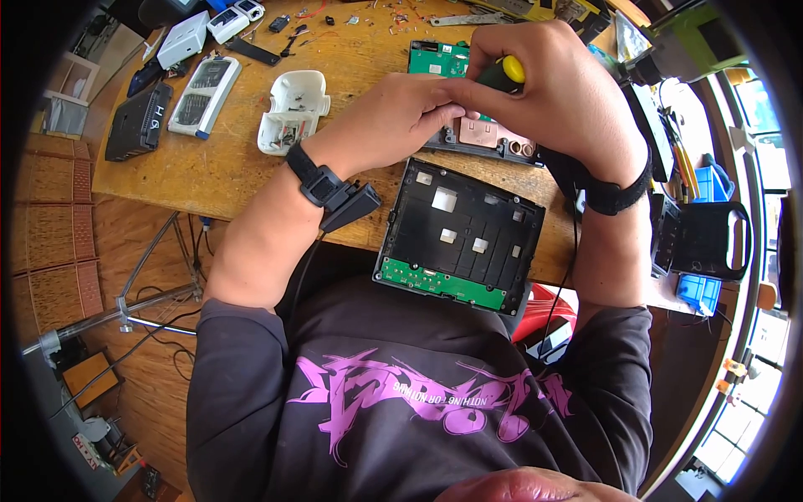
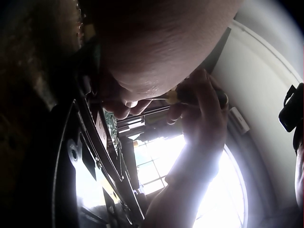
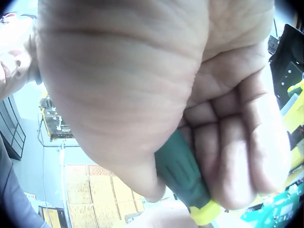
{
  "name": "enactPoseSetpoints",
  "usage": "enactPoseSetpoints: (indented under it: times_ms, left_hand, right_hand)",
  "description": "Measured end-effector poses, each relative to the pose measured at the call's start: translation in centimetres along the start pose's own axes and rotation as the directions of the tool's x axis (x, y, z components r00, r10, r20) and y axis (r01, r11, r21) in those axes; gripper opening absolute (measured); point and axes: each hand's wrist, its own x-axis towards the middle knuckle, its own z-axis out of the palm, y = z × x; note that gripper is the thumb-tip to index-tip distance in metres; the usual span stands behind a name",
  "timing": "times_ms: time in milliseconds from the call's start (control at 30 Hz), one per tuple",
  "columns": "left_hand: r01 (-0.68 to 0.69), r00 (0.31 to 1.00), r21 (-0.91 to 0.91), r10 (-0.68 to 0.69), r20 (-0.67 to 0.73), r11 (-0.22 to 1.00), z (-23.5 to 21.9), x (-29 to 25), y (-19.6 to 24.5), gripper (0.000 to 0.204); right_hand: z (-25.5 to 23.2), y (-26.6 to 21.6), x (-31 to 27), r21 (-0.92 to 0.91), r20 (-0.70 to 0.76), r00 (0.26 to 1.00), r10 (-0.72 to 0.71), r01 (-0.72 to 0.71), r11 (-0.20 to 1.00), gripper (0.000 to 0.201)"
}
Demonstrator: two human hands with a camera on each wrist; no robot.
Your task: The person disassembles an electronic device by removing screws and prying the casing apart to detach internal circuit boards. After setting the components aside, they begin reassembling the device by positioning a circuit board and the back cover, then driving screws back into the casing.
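Note:
My right hand [image 1: 548, 88] grips a screwdriver [image 3: 179, 166] by its green handle; its yellow end cap faces up in the head view. My left hand [image 1: 393, 117] has its thumb and fingers pinched around the thin shaft, low down near the tip, as the left wrist view shows. Both hands are over an opened device with a green circuit board [image 1: 439, 60] and a copper-coloured plate [image 1: 479, 132] in a dark housing. The screwdriver's tip is hidden behind the left fingers. Nearer my body lies a black cover [image 1: 468, 213] with a green board strip [image 1: 443, 283] along one edge.
Left on the wooden table [image 1: 226, 171] are a white plastic shell [image 1: 293, 109] with small parts in it, a white-framed unit [image 1: 203, 96] and a black box [image 1: 138, 121]. Small scraps lie along the far side. A green power tool [image 1: 694, 46] and a black case [image 1: 711, 238] are at right.

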Motion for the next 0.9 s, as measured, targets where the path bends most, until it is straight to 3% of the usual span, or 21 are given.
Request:
enactPoseSetpoints:
  times_ms: [100, 167, 200, 267, 300, 333, 400, 500, 533, 600, 733, 800, 900]
  left_hand:
    - [0.016, 1.0, 0.051, -0.016, 0.002, 0.999, 0.3, 0.0, -0.6, 0.029]
    - [-0.087, 0.992, 0.024, 0.089, -0.087, 0.996, 0.7, 0.1, -0.7, 0.023]
    - [-0.087, 0.992, 0.022, 0.088, -0.086, 0.996, 0.6, 0.2, -0.5, 0.023]
    - [-0.011, 0.999, -0.016, 0.01, -0.043, 1.0, 0.2, 0.3, 0.2, 0.022]
    - [-0.011, 0.999, -0.017, 0.01, -0.042, 1.0, 0.3, 0.3, 0.1, 0.022]
    - [-0.015, 0.999, -0.032, 0.014, -0.047, 0.999, 0.4, 0.3, 0.0, 0.021]
    - [-0.021, 0.999, -0.046, 0.018, -0.051, 0.999, 0.5, 0.4, -0.4, 0.019]
    - [-0.062, 0.995, -0.052, 0.058, -0.076, 0.997, 0.7, 0.4, -0.6, 0.019]
    - [-0.059, 0.996, -0.049, 0.055, -0.069, 0.997, 0.6, 0.3, -0.5, 0.019]
    - [-0.059, 0.997, -0.045, 0.057, -0.06, 0.997, 0.6, 0.3, -0.3, 0.019]
    - [-0.031, 0.999, -0.043, 0.029, -0.04, 0.999, 0.5, 0.3, -0.3, 0.02]
    - [-0.036, 0.999, -0.035, 0.035, -0.036, 0.999, 0.4, 0.5, -0.2, 0.02]
    - [-0.011, 0.999, -0.08, 0.007, -0.053, 0.997, 0.6, 0.4, -0.2, 0.02]
  right_hand:
    - [-0.8, 0.0, 0.2, 0.038, -0.013, 0.999, -0.053, 0.053, 0.998, 0.027]
    - [-2.2, -0.4, 0.4, 0.286, -0.041, 0.998, -0.049, 0.059, 0.956, 0.027]
    - [-2.4, -0.1, 0.3, 0.286, -0.04, 0.998, -0.047, 0.057, 0.956, 0.027]
    - [-2.8, 0.8, 0.1, 0.289, -0.073, 0.976, -0.203, 0.216, 0.933, 0.035]
    - [-2.9, 1.4, 0.2, 0.205, -0.037, 0.962, -0.272, 0.273, 0.94, 0.033]
    - [-2.9, 1.5, 0.1, 0.204, -0.037, 0.962, -0.269, 0.271, 0.941, 0.033]
    - [-2.9, 0.9, 0.1, 0.191, 0.05, 0.994, -0.098, 0.087, 0.978, 0.026]
    - [-4.7, -1.6, 0.3, 0.263, 0.041, 0.998, -0.054, 0.041, 0.964, 0.022]
    - [-4.5, -1.9, 0.2, 0.262, 0.039, 0.998, -0.053, 0.041, 0.964, 0.022]
    - [-4.1, -2.3, -0.2, -0.009, 0.011, 0.995, -0.097, 0.097, 0.995, 0.022]
    - [-4.0, -1.6, -0.4, -0.039, 0.038, 0.998, -0.047, 0.048, 0.998, 0.022]
    - [-3.8, -0.7, -0.4, 0.099, -0.003, 0.998, -0.062, 0.062, 0.993, 0.024]
    - [-3.9, 0.7, -0.4, 0.12, 0.024, 0.992, -0.123, 0.12, 0.986, 0.026]
